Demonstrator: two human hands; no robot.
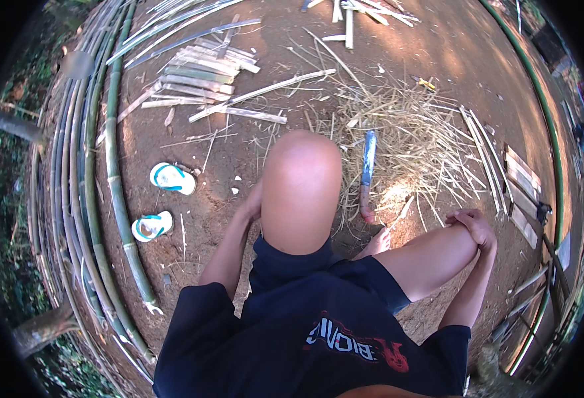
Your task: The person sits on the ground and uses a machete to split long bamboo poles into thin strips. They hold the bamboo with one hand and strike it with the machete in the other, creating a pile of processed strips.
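My right hand (pixel 475 225) rests on my right knee, its fingers laid over the kneecap with nothing in them. Beside my raised left knee, my left hand (pixel 255 201) shows only in part; the leg hides its fingers. Between my legs lies a machete (pixel 369 159) with a bluish blade pointing away from me and a curved brown handle near my bare foot (pixel 377 244). Neither hand touches it. A heap of thin bamboo shavings (pixel 418 139) spreads around and beyond the blade.
Split bamboo pieces (pixel 206 73) are piled at the far left. White flip-flops with teal straps (pixel 173 178) lie left of me. Long bamboo poles (pixel 114 159) line the left side, and a green pole (pixel 537 86) the right. Flat boards (pixel 523 176) lie at right.
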